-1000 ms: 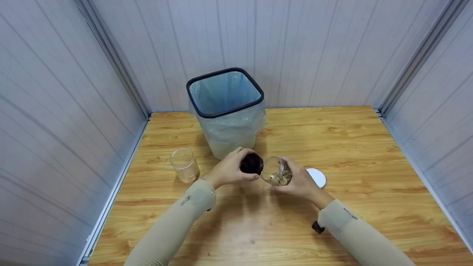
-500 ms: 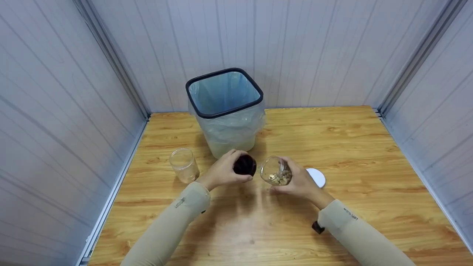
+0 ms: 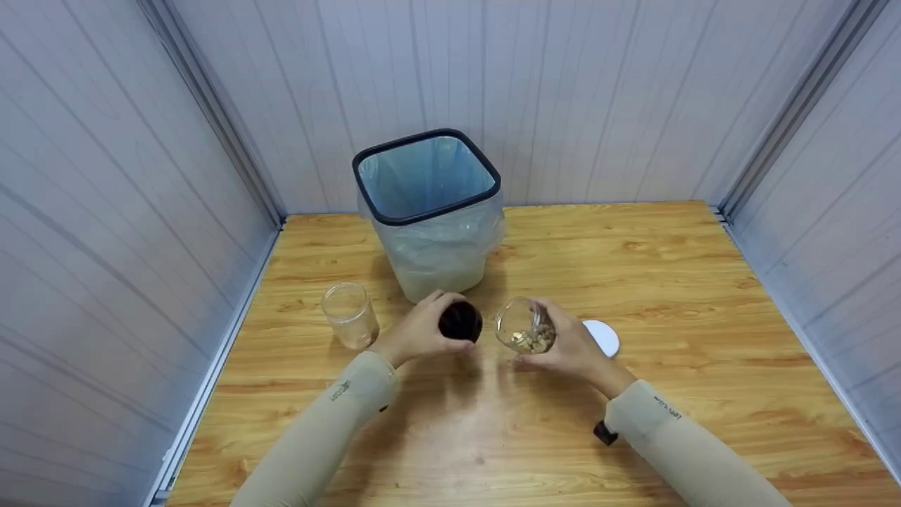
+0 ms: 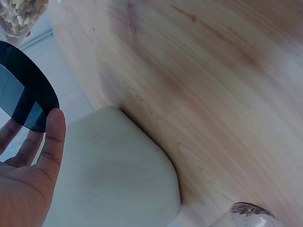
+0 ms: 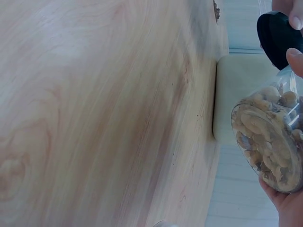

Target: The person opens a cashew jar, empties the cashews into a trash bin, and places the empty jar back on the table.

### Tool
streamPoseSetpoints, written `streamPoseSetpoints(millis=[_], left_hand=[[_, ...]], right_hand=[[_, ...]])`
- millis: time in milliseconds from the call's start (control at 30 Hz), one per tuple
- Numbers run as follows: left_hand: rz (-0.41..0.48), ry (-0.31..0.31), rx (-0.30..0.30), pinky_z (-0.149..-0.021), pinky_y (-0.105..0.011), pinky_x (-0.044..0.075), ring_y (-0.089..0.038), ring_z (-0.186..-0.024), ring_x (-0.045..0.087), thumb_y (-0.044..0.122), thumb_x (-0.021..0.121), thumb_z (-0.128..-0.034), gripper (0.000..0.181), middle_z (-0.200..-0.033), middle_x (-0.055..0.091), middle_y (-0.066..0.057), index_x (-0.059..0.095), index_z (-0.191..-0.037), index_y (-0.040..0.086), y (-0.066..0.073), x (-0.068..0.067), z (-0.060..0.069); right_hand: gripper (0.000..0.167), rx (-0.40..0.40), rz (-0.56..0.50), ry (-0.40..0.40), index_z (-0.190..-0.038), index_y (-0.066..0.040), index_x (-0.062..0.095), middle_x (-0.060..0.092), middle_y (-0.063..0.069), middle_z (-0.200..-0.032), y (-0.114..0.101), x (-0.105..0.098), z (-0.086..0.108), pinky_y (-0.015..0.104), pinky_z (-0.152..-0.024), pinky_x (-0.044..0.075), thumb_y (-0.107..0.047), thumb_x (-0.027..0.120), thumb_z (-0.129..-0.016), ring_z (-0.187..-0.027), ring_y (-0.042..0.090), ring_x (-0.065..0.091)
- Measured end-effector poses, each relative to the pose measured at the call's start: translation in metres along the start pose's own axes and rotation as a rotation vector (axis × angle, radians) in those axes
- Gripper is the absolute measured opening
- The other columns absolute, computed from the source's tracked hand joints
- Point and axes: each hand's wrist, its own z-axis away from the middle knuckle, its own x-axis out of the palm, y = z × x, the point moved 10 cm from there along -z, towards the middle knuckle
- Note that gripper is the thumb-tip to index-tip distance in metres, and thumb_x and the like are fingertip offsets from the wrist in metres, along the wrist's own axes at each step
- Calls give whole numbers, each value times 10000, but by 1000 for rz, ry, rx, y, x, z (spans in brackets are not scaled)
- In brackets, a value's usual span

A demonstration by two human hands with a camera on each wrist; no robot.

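Curled fingers of my left hand (image 3: 422, 329) grip a round black lid (image 3: 460, 322) by its edge, tilted, in front of the bin. The lid also shows in the left wrist view, black lid (image 4: 35, 80), between fingers and thumb. My right hand (image 3: 574, 348) holds a clear jar (image 3: 508, 317), its mouth uncovered and tilted to the left. Pale brown, nut-like pieces (image 5: 267, 142) lie inside the jar in the right wrist view. Lid and jar are a small gap apart. Just right of my right hand, a white disc (image 3: 603, 338) lies on the table.
Behind my hands stands a bin (image 3: 440, 253) with a black rim and a clear plastic liner. A clear glass container (image 3: 350, 310) stands left of my left hand, with a little dark matter at its bottom. Panel walls surround the wooden table (image 3: 669, 282).
My left hand has drawn the black lid left and slightly down, away from the jar's mouth. The right hand and the jar have stayed nearly still.
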Motion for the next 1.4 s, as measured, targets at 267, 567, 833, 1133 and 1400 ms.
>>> streamPoseSetpoints(millis=[267,567,833,1133,1400], left_hand=[[9,-16,-22,-1152,-587,490,-393,-1306,604,378,940,-803,830,-1399,609,-161,589,-1495,82,-10,10,0],[21,-28,-54,-1187,-594,454,-414,-1353,560,371,949,-794,873,-1442,583,-188,574,-1516,55,-23,25,0],[14,-71,-88,-1178,-606,461,-387,-1375,541,386,940,-804,887,-1455,559,-169,550,-1534,67,-31,38,1],[-14,-92,-138,-1208,-663,422,-441,-1463,490,423,951,-779,932,-1598,485,-235,545,-1557,110,-40,49,1],[-11,-122,-108,-1232,-666,392,-475,-1488,460,392,958,-776,945,-1628,445,-278,538,-1560,73,-41,58,-2]], right_hand=[[984,4,1,-7,-1481,9,541,723,201,-1301,1,-1,1,577,-1002,593,-279,1056,-694,-1183,377,721],[986,7,-9,-14,-1483,11,545,719,205,-1326,0,-4,1,573,-1024,589,-282,1055,-691,-1201,378,716],[969,4,-1,-13,-1485,-24,546,722,212,-1333,1,-5,1,572,-1013,595,-277,1051,-698,-1197,384,723],[984,12,-24,-26,-1509,-37,527,693,218,-1374,1,-4,1,586,-1056,577,-319,1041,-719,-1251,407,699],[995,17,-21,-16,-1518,-53,531,697,212,-1364,3,-6,2,593,-1054,573,-312,1046,-707,-1244,405,697]])
